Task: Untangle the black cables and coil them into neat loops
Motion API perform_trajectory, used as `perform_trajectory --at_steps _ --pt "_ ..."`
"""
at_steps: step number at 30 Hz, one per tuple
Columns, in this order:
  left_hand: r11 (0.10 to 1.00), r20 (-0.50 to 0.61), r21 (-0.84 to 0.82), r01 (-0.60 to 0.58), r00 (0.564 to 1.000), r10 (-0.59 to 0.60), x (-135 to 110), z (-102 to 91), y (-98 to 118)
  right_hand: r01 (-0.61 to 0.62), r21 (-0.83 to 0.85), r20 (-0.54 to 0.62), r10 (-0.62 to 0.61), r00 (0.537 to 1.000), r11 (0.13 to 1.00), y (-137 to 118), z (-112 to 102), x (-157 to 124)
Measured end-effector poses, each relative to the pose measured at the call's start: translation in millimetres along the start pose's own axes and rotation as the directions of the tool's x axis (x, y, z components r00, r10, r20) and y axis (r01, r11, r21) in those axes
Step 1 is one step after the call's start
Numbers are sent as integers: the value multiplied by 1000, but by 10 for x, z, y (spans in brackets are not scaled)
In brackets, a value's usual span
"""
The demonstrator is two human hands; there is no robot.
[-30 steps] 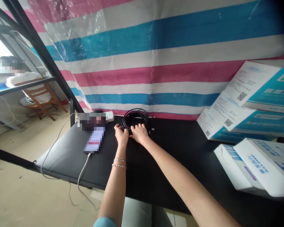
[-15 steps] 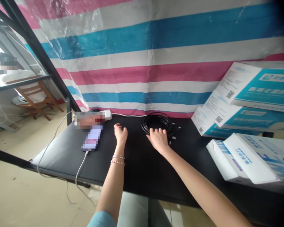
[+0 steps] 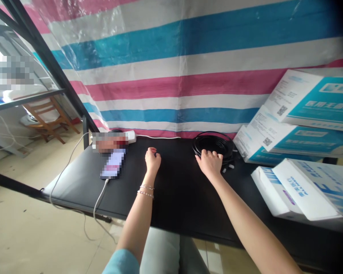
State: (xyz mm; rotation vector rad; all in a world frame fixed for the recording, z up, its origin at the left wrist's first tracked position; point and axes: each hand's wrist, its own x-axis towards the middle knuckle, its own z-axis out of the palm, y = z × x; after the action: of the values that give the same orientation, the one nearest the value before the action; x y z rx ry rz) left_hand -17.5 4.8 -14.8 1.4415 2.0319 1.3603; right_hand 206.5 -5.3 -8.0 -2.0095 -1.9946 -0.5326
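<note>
My right hand (image 3: 210, 164) grips the near edge of a coil of black cable (image 3: 210, 142), with its fingers curled over the loops. The coil lies on a black table (image 3: 183, 198), close to the striped sheet behind it. Left of the coil, my left hand (image 3: 153, 160) hovers or rests over the tabletop; its fingers are loosely bent, the thumb stands apart, and nothing shows in them. Small pale pieces (image 3: 231, 166) lie by the right side of the coil.
Several blue-and-white boxes (image 3: 300, 102) are stacked at the right, with white boxes (image 3: 308, 190) in front. A phone (image 3: 113, 163) on a charging cable (image 3: 98, 196) lies at the left, near a white power strip (image 3: 131, 136). A striped sheet (image 3: 160, 83) hangs behind the table.
The cable coil has slid to the right with my right hand on it, now nearer the stacked boxes. My left hand has shifted slightly right. The view has moved a little.
</note>
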Motion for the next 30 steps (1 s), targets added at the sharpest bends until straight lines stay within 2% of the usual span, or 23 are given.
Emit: perform_trajectory --at_steps 7,13,19,30 --pt "987 100 -49 -156 982 160 -75 66 63 31 41 -28 -30 999 999 67 35 -6" --pt "973 194 -135 -189 958 213 -178 136 127 29 138 -67 -20 998 990 105 83 -10" --pt "949 276 -215 -232 917 287 -309 207 189 52 159 -92 -38 995 986 121 118 -14" --pt "938 256 -212 -274 911 324 -305 177 212 55 162 -91 -41 995 985 126 112 -16"
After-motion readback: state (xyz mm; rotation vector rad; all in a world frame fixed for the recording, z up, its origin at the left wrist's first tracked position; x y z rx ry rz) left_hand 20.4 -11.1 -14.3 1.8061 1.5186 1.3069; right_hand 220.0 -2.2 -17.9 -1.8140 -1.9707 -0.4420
